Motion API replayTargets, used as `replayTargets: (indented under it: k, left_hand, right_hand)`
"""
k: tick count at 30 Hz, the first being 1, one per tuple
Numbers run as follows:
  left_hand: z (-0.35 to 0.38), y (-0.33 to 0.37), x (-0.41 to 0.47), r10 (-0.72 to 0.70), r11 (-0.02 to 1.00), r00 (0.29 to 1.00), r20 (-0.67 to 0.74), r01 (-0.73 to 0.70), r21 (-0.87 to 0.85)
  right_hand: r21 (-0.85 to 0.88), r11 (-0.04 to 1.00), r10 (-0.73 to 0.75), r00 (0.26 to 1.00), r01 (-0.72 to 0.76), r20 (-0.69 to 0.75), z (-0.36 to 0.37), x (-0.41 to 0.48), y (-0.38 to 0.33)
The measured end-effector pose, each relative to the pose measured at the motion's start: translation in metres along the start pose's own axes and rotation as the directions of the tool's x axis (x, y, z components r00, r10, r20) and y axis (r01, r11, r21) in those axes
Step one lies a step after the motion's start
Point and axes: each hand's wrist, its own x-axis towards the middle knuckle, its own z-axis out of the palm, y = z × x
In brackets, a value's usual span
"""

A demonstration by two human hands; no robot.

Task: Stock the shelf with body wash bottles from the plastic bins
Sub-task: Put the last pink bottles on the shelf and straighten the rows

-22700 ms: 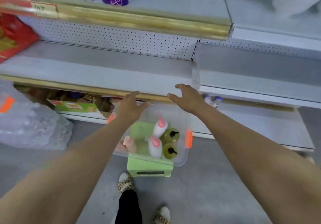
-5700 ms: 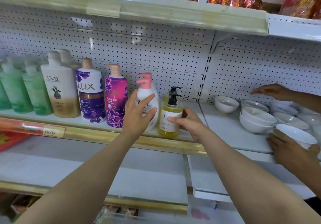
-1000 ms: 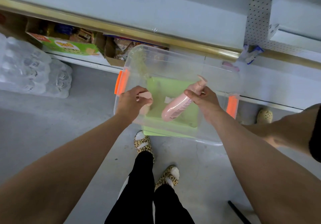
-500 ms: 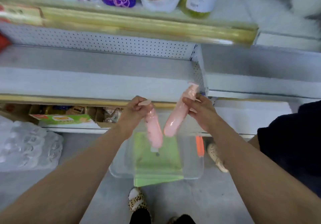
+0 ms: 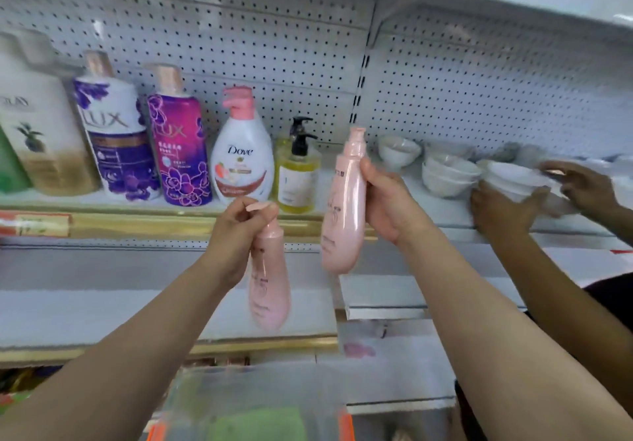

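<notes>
Below the Dove bottle [image 5: 241, 153], left hand [image 5: 239, 231] clenches hanging pink bottle [image 5: 269, 283], pump mostly hidden; to its right, right hand [image 5: 388, 204] grips upright pink bottle [image 5: 342, 211].

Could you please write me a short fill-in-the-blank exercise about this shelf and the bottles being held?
The left hand holds a hanging bottle and the right hand an upright bottle; both are ____.
The yellow bottle has a ____ pump.
The white bottle with the pink pump bears the name ____.
Right of the bottles, the shelf carries white ____.
Missing words: pink; black; Dove; bowls.
</notes>
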Motion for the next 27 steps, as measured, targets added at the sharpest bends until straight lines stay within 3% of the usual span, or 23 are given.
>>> replayTargets:
  k: [8,13,19,24,27]
  left_hand:
    - [0.04,0.043,0.025,0.103,0.994,0.994,-0.043,-0.104,-0.035]
    - [0.058,0.05,0.034,0.142,0.989,0.988,-0.064,-0.139,0.039]
    - [0.079,0.055,0.038,0.202,0.979,0.977,-0.069,-0.2,0.029]
    - [0.095,0.057,0.039,0.246,0.969,0.967,-0.061,-0.243,0.049]
    - [0.098,0.056,0.039,0.239,0.97,0.969,-0.07,-0.234,0.068]
  right_hand:
    - [-0.012,0.991,-0.133,0.991,0.133,-0.018,-0.028,0.063,-0.045]
    - [-0.006,0.997,-0.081,0.996,0.081,0.021,-0.042,0.088,-0.035]
    - [0.141,0.99,0.002,0.999,-0.009,0.054,-0.057,0.103,-0.027]
    - [0.044,0.999,-0.007,0.995,0.003,0.097,-0.068,0.109,-0.027]
    - [-0.174,0.984,-0.02,0.997,0.034,0.08,-0.066,0.102,-0.026]
